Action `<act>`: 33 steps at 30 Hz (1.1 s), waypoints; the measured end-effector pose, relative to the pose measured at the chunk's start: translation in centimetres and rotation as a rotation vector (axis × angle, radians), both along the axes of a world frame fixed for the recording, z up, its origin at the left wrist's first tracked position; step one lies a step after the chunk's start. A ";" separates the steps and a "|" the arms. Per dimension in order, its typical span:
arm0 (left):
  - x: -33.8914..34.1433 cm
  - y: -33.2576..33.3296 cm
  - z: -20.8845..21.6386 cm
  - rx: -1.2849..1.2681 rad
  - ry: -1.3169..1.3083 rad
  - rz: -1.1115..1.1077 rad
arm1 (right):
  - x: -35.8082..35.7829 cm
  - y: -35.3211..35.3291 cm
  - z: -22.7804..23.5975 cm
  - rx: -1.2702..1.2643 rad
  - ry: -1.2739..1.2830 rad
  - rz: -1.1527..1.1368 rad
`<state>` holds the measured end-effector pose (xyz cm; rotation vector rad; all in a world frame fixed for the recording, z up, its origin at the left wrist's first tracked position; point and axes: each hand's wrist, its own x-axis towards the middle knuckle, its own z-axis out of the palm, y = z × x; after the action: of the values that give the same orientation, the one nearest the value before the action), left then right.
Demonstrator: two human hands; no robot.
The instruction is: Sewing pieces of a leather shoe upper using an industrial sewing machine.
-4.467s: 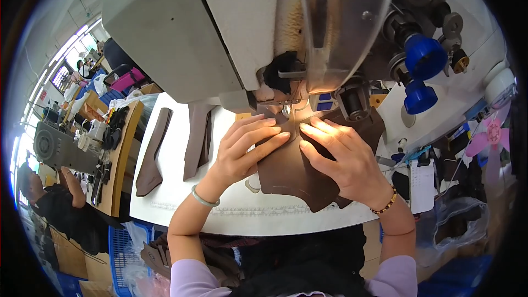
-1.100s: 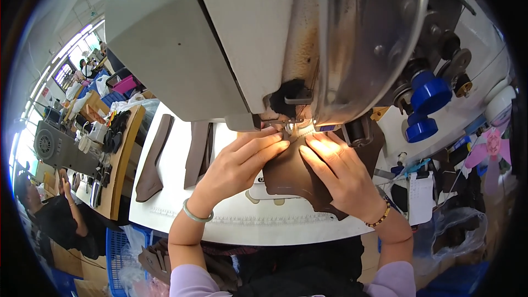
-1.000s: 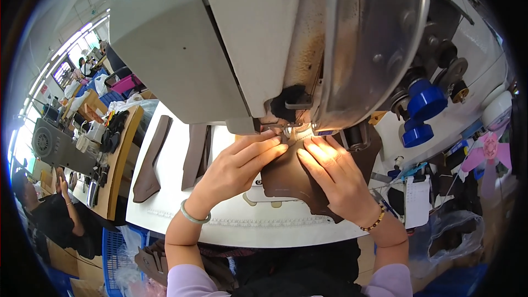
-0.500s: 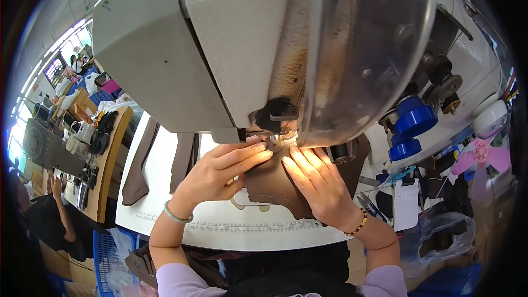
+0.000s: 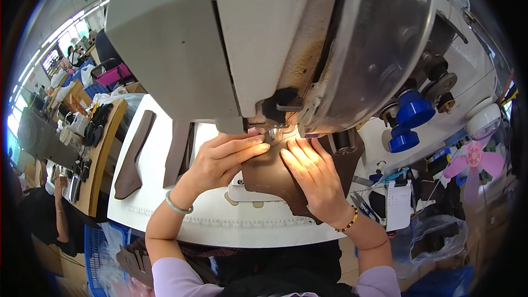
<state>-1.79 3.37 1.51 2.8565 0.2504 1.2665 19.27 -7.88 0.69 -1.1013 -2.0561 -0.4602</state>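
Note:
A brown leather-like piece [image 5: 272,173] lies under the head of a sewing machine [image 5: 165,49], lit by a lamp near the needle. Beside the presser foot [image 5: 279,130], my left hand [image 5: 214,162] pinches the piece's left edge, fingers pressed together. My right hand [image 5: 314,181] rests flat on top of it, fingers stretched toward the needle area. Part of the piece spreads past my right hand and hangs toward the table's front. The needle tip itself is too small to make out.
Two brown cut pieces [image 5: 135,157] lie left on the white table [image 5: 220,234]. Blue thread-tension knobs [image 5: 413,109] jut out at right, above a notepad [image 5: 398,203] and a pink fan [image 5: 474,157]. A blue basket [image 5: 98,258] stands below left; a co-worker's arm [image 5: 60,214] shows beyond.
My view has shifted slightly, so the machine head appears a little further right. Both hands stay by the needle; the piece has turned or slid only slightly beneath them.

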 end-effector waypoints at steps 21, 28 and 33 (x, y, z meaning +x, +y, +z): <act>0.1 0.0 -0.1 -0.111 -0.003 -0.034 | 0.3 0.4 -0.3 0.009 -0.036 -0.019; 0.4 -0.2 -0.1 -0.111 -0.022 -0.003 | 0.5 0.8 -0.5 0.019 -0.007 -0.010; 0.2 -0.1 -0.5 -0.156 -0.032 0.019 | 0.3 0.7 -0.4 0.003 -0.005 -0.014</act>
<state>-1.60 3.25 0.97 2.7078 0.3602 1.2350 19.58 -7.17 0.27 -1.1147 -2.0521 -0.4738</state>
